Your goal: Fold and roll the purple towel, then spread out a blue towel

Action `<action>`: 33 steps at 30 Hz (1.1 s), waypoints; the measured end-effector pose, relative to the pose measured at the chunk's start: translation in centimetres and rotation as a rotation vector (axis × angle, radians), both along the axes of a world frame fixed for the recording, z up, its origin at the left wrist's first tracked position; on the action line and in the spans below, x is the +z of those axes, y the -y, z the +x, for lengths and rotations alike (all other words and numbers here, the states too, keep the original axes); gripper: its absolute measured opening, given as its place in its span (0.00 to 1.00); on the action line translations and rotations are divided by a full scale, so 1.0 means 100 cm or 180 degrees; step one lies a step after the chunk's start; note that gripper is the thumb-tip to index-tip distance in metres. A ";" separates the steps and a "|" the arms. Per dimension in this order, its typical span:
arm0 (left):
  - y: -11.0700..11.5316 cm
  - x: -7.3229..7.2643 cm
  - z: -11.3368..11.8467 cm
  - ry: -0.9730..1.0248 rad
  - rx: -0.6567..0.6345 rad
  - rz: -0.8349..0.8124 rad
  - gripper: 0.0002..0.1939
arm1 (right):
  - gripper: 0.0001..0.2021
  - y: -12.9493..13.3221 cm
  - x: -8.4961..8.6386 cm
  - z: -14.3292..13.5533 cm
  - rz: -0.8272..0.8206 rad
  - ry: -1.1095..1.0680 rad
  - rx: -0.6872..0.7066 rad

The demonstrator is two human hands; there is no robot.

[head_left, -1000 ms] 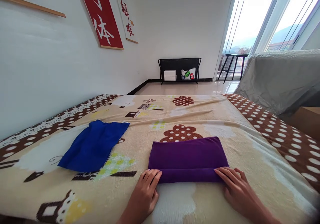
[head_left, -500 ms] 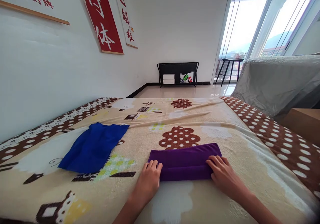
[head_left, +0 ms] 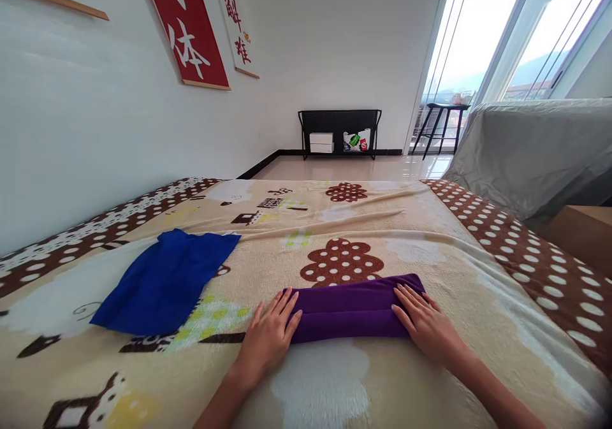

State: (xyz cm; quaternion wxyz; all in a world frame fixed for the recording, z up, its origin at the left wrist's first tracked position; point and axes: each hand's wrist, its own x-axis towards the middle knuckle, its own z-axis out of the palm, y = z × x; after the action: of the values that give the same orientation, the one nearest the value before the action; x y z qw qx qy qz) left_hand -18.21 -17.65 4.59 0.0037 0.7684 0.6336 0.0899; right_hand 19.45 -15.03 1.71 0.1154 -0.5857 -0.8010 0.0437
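Note:
A purple cloth [head_left: 351, 309], folded into a narrow strip, lies on a patterned beige blanket [head_left: 335, 225] in front of me. My left hand [head_left: 268, 336] rests flat with spread fingers on the strip's left end. My right hand [head_left: 425, 322] presses flat on its right end. Neither hand grips the cloth; the palms lie on it. A blue cloth [head_left: 165, 281] lies flat to the left, apart from both hands.
A white wall with red and white banners [head_left: 191, 30] runs along the left. A grey covered sofa [head_left: 535, 148] stands right of the bed. A black rack [head_left: 339, 132] and a stool [head_left: 442, 123] stand at the far end by glass doors.
The purple cloth went from a wide rectangle to a narrow folded strip. Both hands moved forward and inward onto its ends.

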 end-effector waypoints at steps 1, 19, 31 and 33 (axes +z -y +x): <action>0.000 0.002 0.009 -0.0057 0.0016 0.0099 0.24 | 0.29 0.001 0.003 -0.010 0.0064 0.0031 0.0025; -0.017 -0.007 0.008 -0.0078 -0.0154 -0.0019 0.28 | 0.28 -0.030 -0.014 0.027 -0.0055 -0.0275 0.0033; 0.050 -0.022 -0.011 -0.0438 -0.0975 0.1247 0.33 | 0.29 0.048 -0.026 0.035 0.1452 0.0242 0.0760; 0.042 -0.025 -0.007 -0.0326 -0.0819 0.1206 0.32 | 0.26 0.040 -0.022 0.027 0.1399 0.0061 0.0631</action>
State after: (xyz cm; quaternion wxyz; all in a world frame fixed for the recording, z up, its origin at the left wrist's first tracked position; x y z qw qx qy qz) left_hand -18.89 -21.82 2.08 -0.1613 0.8333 0.5016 0.1670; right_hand 22.18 -19.00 -0.53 0.2277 -0.4655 -0.8459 -0.1261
